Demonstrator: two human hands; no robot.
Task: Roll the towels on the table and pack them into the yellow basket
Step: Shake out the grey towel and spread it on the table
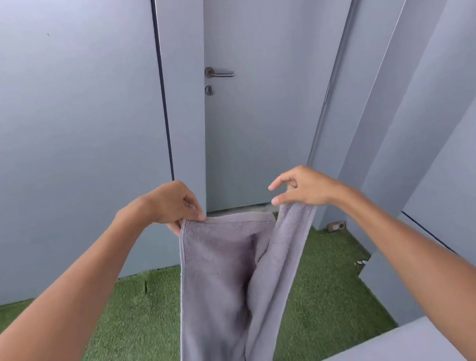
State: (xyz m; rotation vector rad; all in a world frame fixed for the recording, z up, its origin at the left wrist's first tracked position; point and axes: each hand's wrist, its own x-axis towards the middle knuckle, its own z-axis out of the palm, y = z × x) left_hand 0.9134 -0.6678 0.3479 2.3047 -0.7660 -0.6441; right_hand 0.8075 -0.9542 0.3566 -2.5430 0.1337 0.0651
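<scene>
Both hands, left [172, 203] and right [302, 186], pinch towel [228, 273] corners outstretched.

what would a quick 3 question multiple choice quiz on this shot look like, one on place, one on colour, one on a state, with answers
1. Where does the towel hang?
A. above the green turf floor
B. inside a yellow basket
C. over the door handle

2. What colour is the towel?
A. yellow
B. grey-lilac
C. dark blue

3. How does the left hand hold the towel?
A. flat under it, fingers straight
B. not touching it
C. pinching its top corner

Answers:
1. A: the cloth drops from both hands in front of the turf floor, with no basket in view.
2. B: the fabric is pale grey with a lilac tint, close to the door behind it.
3. C: the fingers are curled on the upper left corner, while the right hand holds the other top edge.
</scene>
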